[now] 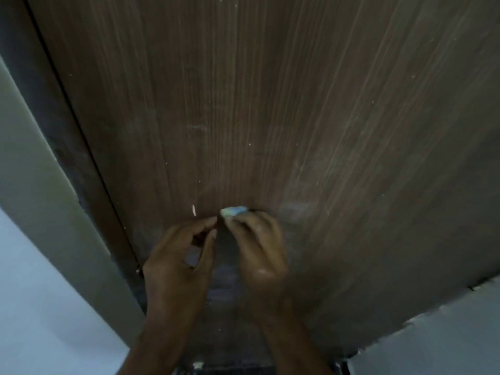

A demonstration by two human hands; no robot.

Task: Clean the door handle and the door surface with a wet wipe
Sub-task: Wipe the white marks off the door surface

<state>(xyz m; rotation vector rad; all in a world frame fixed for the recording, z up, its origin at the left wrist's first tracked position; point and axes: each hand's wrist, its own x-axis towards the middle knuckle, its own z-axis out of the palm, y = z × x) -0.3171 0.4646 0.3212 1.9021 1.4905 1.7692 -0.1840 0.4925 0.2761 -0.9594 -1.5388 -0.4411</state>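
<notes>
The wet wipe (233,211) is one small crumpled wad, pale with a bluish tint, and it touches the brown door (270,104) low on its surface. The right hand (259,255) is just below the wipe and pinches it with closed fingertips. The left hand (178,261) is beside the wipe on its left, fingers half curled with thumb and forefinger near each other; it seems to hold nothing. To do this step well, I think the wad should be opened a little, so more wet cloth meets the wood, and pushed along the grain. One pale mark (193,209) sits just left of the wipe. The door frame (67,147) is farther left. No handle is visible.
</notes>
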